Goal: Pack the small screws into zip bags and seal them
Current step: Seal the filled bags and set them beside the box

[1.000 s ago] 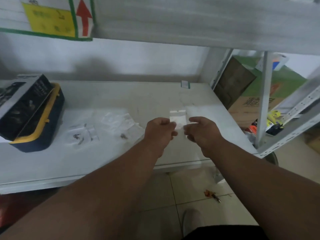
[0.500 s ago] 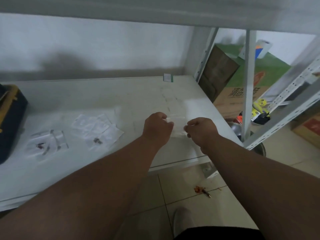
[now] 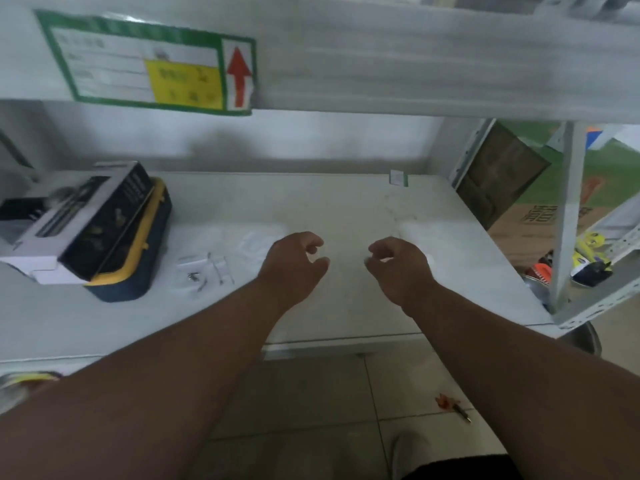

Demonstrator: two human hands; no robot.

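A dark box (image 3: pixel 86 220) is seen resting on a blue and yellow case (image 3: pixel 138 258) at the left of the shelf (image 3: pixel 346 209). Just right of it, small screws (image 3: pixel 194 276) lie among clear zip bags (image 3: pixel 207 268). The left hand (image 3: pixel 294 265) and right hand (image 3: pixel 398 268) are held apart above the shelf, fingers loosely curled, nothing gripped

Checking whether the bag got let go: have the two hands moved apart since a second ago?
Yes. The left hand and right hand have drawn apart over the white shelf; bare surface now shows between them, and no bag is visible in their fingers.
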